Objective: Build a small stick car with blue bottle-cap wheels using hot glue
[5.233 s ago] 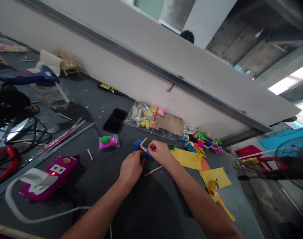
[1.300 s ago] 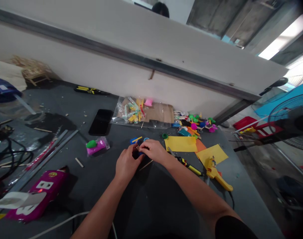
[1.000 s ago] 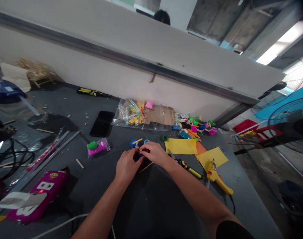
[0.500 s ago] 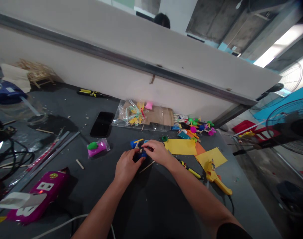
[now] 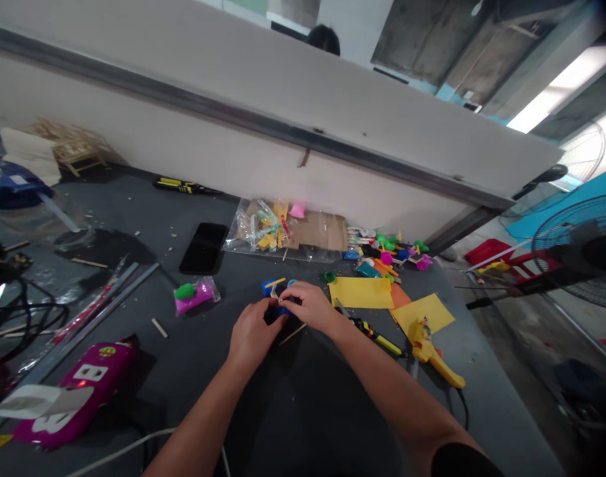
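Observation:
Mid-table, my left hand [image 5: 253, 329] is closed, thumb and fingers around a small dark-blue piece [image 5: 282, 311] that they partly cover. From the other side my right hand [image 5: 310, 306] pinches at the top of this piece. Something tiny and whitish shows at its fingertips, too small to name. Just beyond the fingers lies a blue lump [image 5: 268, 289] with a yellow stick [image 5: 277, 282] across it. A light-blue ring-like bit sits beside it, partly hidden by my right hand. Under my hands a thin wooden stick [image 5: 293, 334] rests on the table.
Right of my hands are yellow paper [image 5: 360, 293], a yellow-black cutter [image 5: 382, 340] and a yellow glue gun [image 5: 432, 354]. Behind lie a plastic bag [image 5: 327, 244] and a black phone [image 5: 204, 248]. Bagged clay [image 5: 198, 295] and a purple power strip [image 5: 79, 397] are leftward.
My right fingertips have moved slightly left and down, closer to my left thumb and together over the blue piece. My left hand has hardly moved.

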Action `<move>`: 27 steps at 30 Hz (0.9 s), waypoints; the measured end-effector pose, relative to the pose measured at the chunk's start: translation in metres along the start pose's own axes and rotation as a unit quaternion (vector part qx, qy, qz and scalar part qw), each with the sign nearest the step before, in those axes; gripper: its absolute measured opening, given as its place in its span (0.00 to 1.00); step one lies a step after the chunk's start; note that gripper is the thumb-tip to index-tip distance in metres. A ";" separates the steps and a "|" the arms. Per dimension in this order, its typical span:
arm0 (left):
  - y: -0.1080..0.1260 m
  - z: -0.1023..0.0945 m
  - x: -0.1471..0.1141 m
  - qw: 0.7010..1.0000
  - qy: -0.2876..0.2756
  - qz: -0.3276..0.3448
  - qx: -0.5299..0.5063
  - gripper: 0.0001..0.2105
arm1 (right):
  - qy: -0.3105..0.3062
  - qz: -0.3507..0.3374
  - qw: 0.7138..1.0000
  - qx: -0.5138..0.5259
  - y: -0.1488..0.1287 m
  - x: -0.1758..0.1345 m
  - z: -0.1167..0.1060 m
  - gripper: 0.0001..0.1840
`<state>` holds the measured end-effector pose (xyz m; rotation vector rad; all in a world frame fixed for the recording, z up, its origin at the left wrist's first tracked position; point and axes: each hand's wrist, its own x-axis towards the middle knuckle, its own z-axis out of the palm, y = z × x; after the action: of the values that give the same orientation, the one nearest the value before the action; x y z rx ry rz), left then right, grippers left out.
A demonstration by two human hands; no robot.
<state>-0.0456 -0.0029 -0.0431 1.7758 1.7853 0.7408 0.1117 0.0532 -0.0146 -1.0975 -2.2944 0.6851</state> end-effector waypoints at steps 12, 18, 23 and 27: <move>0.000 -0.001 0.001 1.000 -0.001 -0.021 -0.014 0.14 | 0.020 -0.001 1.000 -0.008 0.000 -0.005 0.006 0.04; 0.002 -0.001 0.001 1.000 -0.012 -0.019 -0.009 0.13 | 0.034 0.013 0.999 -0.011 -0.003 -0.007 0.009 0.04; 0.001 0.000 0.000 1.000 0.000 -0.011 0.004 0.13 | 0.050 0.023 0.998 -0.002 -0.002 -0.010 0.014 0.03; 0.000 0.000 -0.001 1.000 0.007 -0.001 -0.002 0.12 | 0.071 0.025 0.997 0.012 0.000 -0.012 0.020 0.04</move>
<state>-0.0456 -0.0034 -0.0426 1.7713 1.7928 0.7575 0.1062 0.0394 -0.0323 -1.1583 -2.1401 0.6320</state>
